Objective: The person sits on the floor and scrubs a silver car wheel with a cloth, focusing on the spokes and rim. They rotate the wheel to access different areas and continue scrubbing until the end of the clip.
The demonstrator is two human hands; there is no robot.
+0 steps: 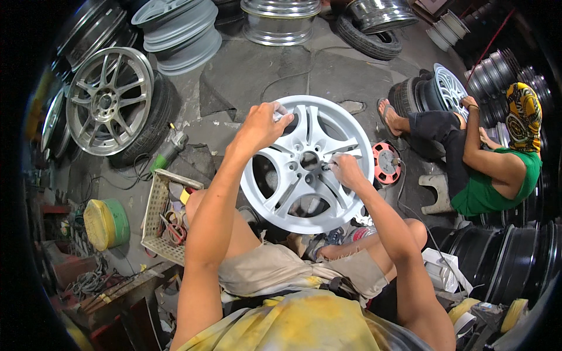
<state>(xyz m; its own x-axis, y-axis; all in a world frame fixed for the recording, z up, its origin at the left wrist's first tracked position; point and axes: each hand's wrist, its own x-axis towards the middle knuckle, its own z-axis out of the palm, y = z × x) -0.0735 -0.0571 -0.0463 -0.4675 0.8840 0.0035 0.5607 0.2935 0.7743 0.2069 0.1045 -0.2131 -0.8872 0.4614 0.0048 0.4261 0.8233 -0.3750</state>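
Note:
A pale grey-white alloy wheel with split spokes sits in front of me, above my knees and tilted face up. My left hand is closed over its upper left rim, the fingers dusted with pale powder. On a spoke just right of the hub hole, my right hand presses with bent, pinched fingertips. Whatever those fingertips hold, if anything, is too small or hidden to make out. The wheel covers what supports it from below.
To my left are a perforated basket with scissors, a green power tool and a silver wheel with tyre. A red reel stands at right. Beyond it, a seated co-worker touches another wheel. Cables cross the floor.

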